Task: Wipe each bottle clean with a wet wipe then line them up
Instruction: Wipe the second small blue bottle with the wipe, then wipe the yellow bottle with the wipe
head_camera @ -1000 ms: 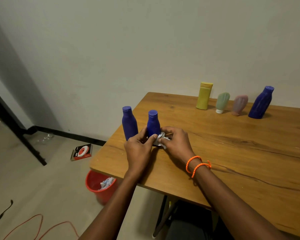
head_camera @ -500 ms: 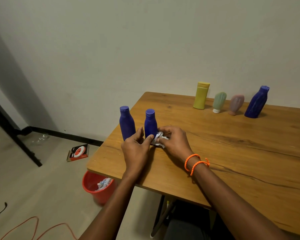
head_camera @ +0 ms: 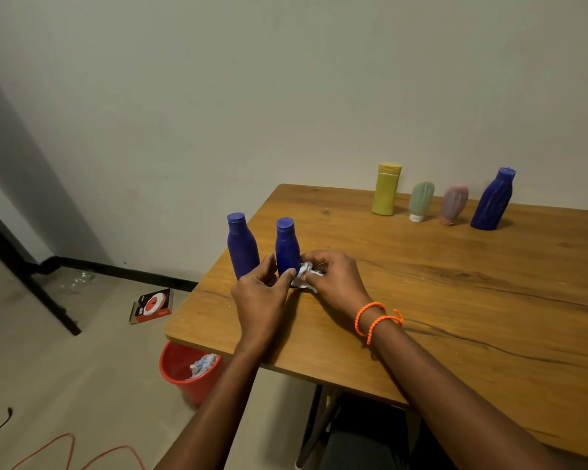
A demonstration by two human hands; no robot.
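Note:
Two dark blue bottles stand upright near the table's left edge: a taller one and a shorter one to its right. My left hand sits at their bases, thumb and forefinger on the lower part of the shorter bottle. My right hand holds a crumpled white wet wipe against that bottle's base. At the back stand a yellow bottle, a green tube, a pink tube and a large blue bottle in a row.
The wooden table meets the wall at the back. On the floor to the left stand a red bin with used wipes, a small box and an orange cable. A chair sits under the table.
Both hands stay at the base of the shorter blue bottle with the wipe; only small finger shifts show. The view has drifted a little.

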